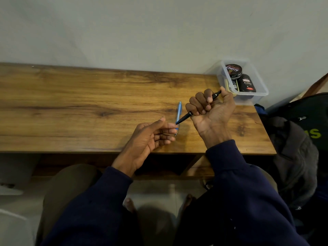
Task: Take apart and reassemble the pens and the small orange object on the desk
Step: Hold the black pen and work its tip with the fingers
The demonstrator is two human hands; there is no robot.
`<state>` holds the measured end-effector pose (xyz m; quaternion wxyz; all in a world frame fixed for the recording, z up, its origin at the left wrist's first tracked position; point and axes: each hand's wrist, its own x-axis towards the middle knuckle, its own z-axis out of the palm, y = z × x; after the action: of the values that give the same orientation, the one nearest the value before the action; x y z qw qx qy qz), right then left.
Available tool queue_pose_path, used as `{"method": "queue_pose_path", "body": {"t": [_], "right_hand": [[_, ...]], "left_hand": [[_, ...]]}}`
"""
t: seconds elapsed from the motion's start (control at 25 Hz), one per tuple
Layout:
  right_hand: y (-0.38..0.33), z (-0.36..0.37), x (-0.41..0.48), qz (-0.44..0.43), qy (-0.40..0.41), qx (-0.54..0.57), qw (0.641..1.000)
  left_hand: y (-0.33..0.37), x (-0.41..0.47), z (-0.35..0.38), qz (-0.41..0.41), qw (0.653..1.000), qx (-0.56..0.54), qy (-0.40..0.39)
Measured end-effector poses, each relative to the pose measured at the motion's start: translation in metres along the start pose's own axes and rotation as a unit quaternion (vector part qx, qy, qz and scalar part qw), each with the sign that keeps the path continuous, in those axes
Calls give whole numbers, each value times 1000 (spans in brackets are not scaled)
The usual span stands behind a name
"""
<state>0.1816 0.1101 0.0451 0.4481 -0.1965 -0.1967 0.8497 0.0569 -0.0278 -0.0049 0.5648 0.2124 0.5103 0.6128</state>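
My right hand (211,110) grips a black pen (185,118) in a fist above the wooden desk (88,107). The pen slants down to the left, its thumb end near the plastic box. Its tip meets the fingertips of my left hand (154,137), which is palm up with the thumb and fingers loosely extended. A blue pen (179,110) lies on the desk just behind the two hands, partly hidden by my left fingers. No orange object shows in this view.
A clear plastic box (260,91) with black polish tins stands at the desk's back right corner against the wall. A dark bag (301,132) leans beside the desk's right edge. My knees and the floor show below the front edge.
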Motion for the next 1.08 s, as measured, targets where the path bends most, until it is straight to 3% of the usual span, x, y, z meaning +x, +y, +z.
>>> {"method": "queue_pose_path", "body": {"t": [1.08], "right_hand": [[1,1,0,-9,9,5,1000]], "left_hand": [[3,-3,1,-8,1000,2,3]]}}
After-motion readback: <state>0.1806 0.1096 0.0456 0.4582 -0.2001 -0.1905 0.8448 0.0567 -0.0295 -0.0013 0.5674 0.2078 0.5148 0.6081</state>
